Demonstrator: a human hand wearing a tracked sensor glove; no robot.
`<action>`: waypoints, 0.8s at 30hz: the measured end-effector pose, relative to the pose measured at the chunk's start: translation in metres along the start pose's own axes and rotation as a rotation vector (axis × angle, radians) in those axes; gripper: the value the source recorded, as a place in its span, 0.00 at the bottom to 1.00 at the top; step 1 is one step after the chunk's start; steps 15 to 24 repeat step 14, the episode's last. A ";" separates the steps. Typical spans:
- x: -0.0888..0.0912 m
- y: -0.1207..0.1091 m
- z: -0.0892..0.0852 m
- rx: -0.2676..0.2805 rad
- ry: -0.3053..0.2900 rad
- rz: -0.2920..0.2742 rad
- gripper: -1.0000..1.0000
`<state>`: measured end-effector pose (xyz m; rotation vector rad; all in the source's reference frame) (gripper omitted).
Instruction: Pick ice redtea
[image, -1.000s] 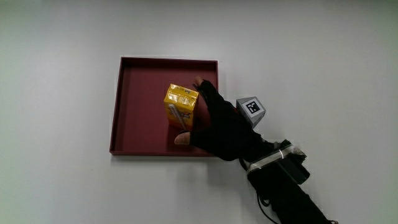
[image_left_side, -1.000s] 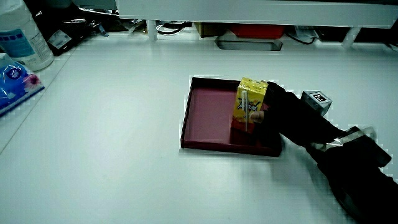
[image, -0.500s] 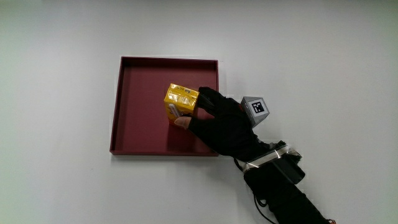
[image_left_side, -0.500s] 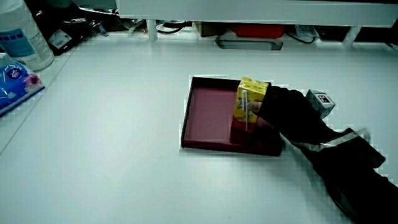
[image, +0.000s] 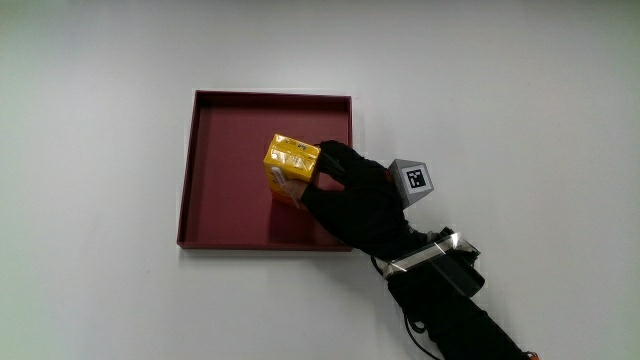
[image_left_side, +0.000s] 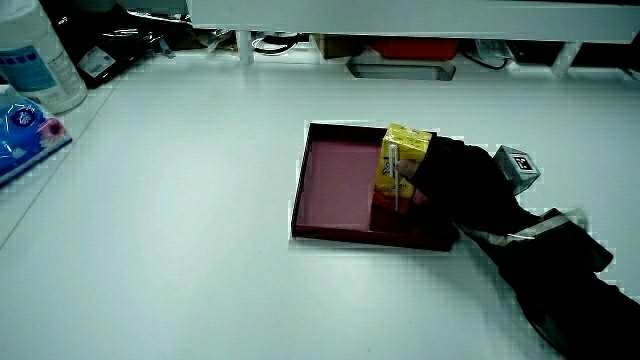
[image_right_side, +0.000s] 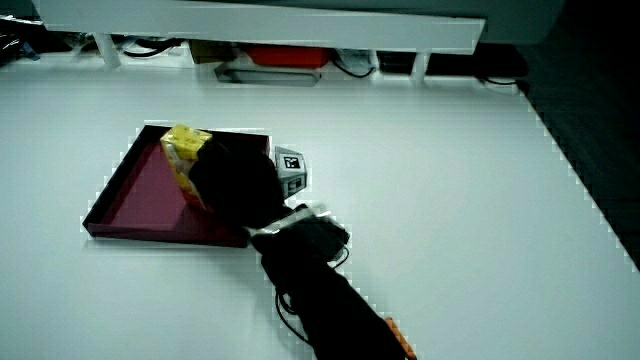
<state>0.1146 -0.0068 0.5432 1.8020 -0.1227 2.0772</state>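
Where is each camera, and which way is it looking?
Main view: above the table, looking straight down at the dark red square tray, the yellow drink carton and the hand.
Side view: on the person's side, looking forward and down across the table; the hand and forearm show.
Side view: also forward and down, from another angle; the hand covers part of the carton.
All three share the tray, carton and hand.

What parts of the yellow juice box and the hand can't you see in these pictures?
- Main view: the hand covers one side of the yellow drink carton in the red tray.
- In a side view, the hand hides most of the carton.
- In a side view, the carton's print is too small to read.
- Its underside is hidden, so lifted or resting cannot be told.
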 end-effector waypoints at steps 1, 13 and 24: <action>0.002 0.000 0.001 0.000 -0.004 0.001 1.00; -0.022 -0.014 0.009 0.001 0.075 0.023 1.00; -0.028 -0.017 0.010 0.003 0.089 0.029 1.00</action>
